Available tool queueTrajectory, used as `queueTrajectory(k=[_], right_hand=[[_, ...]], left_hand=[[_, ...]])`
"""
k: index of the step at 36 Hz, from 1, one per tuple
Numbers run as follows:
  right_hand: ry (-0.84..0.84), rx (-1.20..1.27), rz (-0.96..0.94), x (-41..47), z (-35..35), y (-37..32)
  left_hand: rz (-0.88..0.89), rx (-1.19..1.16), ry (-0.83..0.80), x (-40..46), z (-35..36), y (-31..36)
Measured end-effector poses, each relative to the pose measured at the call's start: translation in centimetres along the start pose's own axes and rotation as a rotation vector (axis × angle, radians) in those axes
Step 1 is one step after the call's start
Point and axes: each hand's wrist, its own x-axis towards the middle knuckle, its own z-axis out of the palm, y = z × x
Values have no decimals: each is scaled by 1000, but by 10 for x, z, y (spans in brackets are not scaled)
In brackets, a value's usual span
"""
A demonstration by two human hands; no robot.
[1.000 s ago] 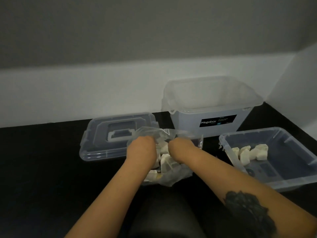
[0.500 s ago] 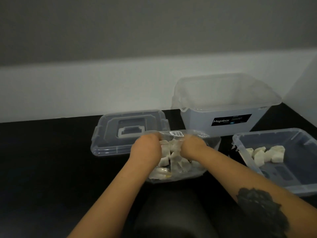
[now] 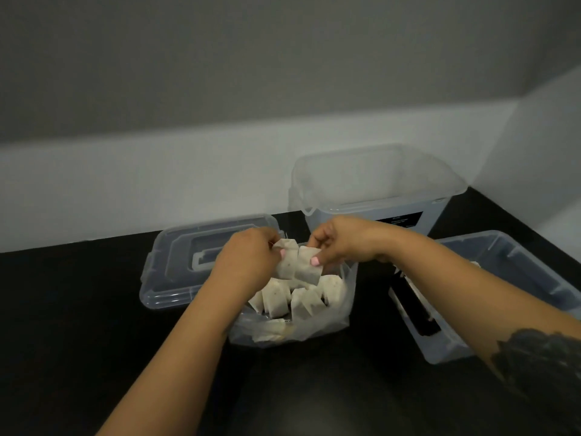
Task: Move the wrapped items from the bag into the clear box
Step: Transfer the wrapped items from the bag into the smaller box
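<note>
White wrapped packets have come up out of the bag [image 3: 314,322]: half a second ago both hands were sunk in its mouth, and now the left hand [image 3: 248,262] pinches one packet [image 3: 287,262] and the right hand [image 3: 339,243] another [image 3: 306,272], lifted just above the bag. More packets [image 3: 301,300] remain inside. The shallow box [image 3: 503,297] lies right of the bag, so I judge the carry across comes next. A lid [image 3: 176,272] sits left of the bag, a tall bin [image 3: 377,184] behind.

Dim, flat indoor light; black tabletop [image 3: 78,325] nearly featureless, soft overall, slight wide-angle bending at edges, no glare, faint shadows.
</note>
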Motion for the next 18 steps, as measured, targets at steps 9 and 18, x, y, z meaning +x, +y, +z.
queueTrajectory(k=[9, 18], right_hand=[[218, -5, -81, -37, -39, 0], [400, -63, -28, -94, -94, 44]], left_hand=[[115, -192, 126, 9, -8, 31], [200, -244, 218, 23, 13, 89]])
